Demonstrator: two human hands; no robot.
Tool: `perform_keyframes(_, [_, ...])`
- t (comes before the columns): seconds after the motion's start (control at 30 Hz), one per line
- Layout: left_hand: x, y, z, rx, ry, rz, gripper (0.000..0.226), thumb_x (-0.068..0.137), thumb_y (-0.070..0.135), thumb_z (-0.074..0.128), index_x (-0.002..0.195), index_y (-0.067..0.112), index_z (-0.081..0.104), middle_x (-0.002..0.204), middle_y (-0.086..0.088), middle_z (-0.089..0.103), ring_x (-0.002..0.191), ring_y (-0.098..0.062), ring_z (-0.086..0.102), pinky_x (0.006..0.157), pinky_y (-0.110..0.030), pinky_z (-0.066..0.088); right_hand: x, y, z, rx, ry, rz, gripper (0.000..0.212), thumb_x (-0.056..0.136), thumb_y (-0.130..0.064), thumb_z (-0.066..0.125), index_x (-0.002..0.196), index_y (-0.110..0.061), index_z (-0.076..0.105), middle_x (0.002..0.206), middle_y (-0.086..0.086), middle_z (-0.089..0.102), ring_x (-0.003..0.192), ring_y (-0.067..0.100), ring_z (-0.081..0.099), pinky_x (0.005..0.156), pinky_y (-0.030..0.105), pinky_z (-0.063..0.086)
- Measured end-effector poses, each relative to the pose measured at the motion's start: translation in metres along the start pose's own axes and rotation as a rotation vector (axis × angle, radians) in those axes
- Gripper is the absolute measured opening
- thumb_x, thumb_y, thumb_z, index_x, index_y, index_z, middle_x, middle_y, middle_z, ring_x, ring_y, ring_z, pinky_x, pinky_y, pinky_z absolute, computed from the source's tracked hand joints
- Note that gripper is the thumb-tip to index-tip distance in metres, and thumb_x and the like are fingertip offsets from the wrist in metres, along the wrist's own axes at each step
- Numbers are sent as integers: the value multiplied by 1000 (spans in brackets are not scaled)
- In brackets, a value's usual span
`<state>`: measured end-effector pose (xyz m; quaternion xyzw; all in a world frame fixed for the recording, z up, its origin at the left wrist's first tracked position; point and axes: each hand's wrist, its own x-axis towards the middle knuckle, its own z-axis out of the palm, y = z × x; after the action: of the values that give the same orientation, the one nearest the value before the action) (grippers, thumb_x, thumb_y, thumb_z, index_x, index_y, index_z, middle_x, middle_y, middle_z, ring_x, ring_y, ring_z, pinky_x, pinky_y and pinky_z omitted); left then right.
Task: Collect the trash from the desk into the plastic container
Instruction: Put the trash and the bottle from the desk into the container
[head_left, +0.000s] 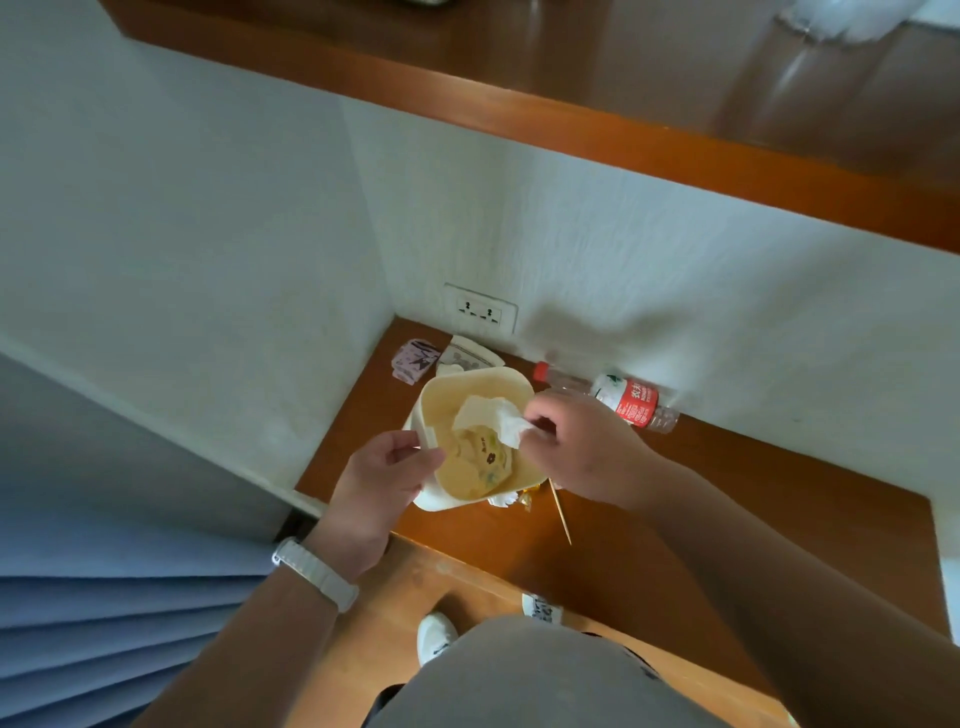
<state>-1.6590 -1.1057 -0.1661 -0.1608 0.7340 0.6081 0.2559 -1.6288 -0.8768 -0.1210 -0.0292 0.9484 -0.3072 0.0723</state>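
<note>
A cream plastic container (519, 387) stands on the brown desk (727, 499) in the corner by the wall. My left hand (376, 488) grips its near left rim. My right hand (582, 447) pinches a crumpled white tissue (493, 415) over the container's opening. A printed wrapper (480, 452) lies inside on the bottom. An empty clear bottle (618, 397) with a red cap and red label lies on its side to the right. A thin wooden stick (562, 514) and a small yellow-white wrapper (511, 500) lie just in front of the container.
A purple packet (414, 362) and a pale paper cup (467, 358) lie behind the container near a wall socket (480, 310). A wooden shelf (571, 119) hangs overhead. Blue fabric (114, 597) lies at the left, and my shoes show on the floor below.
</note>
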Motion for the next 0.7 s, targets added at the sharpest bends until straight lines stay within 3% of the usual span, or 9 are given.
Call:
perform_keyframes(0.13, [-3, -2, -2, 18, -6, -17, 20, 88, 22, 78, 106, 23, 69, 107, -2, 76, 105, -21, 71, 86, -33, 60, 19, 2, 20, -222, 56, -9, 16, 90, -26, 53, 82, -14, 59, 75, -2, 53, 62, 13, 50, 51, 27, 37])
perform_keyframes(0.2, [-5, -2, -4, 35, -6, -29, 23, 87, 24, 78, 109, 23, 69, 108, -1, 75, 106, -21, 71, 90, -36, 60, 26, -2, 28, -345, 74, -63, 18, 93, -28, 52, 84, -15, 60, 78, -3, 53, 64, 13, 52, 53, 27, 44])
perform_keyframes(0.27, [-7, -2, -6, 30, -12, -36, 26, 87, 25, 79, 111, 23, 69, 109, 0, 75, 106, -21, 71, 89, -35, 60, 31, -7, 35, -441, 42, -131, 17, 94, -30, 51, 87, -17, 60, 78, -6, 51, 64, 13, 55, 56, 28, 50])
perform_keyframes(0.33, [-7, -2, -9, 33, 2, -32, 31, 85, 28, 80, 113, 22, 70, 109, -1, 76, 107, -23, 71, 95, -41, 60, 35, -11, 42, -484, -2, -183, 13, 94, -29, 53, 91, -18, 61, 74, -8, 45, 62, 15, 55, 55, 28, 48])
perform_keyframes(0.47, [-3, -2, -14, -3, 54, -35, 30, 86, 24, 79, 114, 19, 69, 110, -6, 76, 108, -26, 71, 97, -43, 59, 42, -12, 52, -460, -9, -241, 23, 91, -38, 55, 96, -16, 62, 73, -6, 47, 64, 17, 53, 54, 29, 41])
perform_keyframes(0.6, [3, 3, -16, -39, 71, -40, 28, 91, 17, 74, 118, 14, 66, 113, -9, 74, 109, -25, 70, 91, -34, 59, 42, 3, 45, -292, 104, -305, 27, 89, -41, 56, 85, -15, 62, 73, -4, 54, 63, 14, 52, 52, 33, 50])
perform_keyframes(0.7, [7, 4, -18, -38, 102, -42, 31, 91, 20, 74, 120, 14, 66, 116, -7, 73, 112, -26, 69, 98, -41, 58, 40, 26, 36, -169, 182, -231, 28, 91, -40, 54, 94, -15, 66, 83, -5, 60, 68, 11, 54, 56, 33, 51])
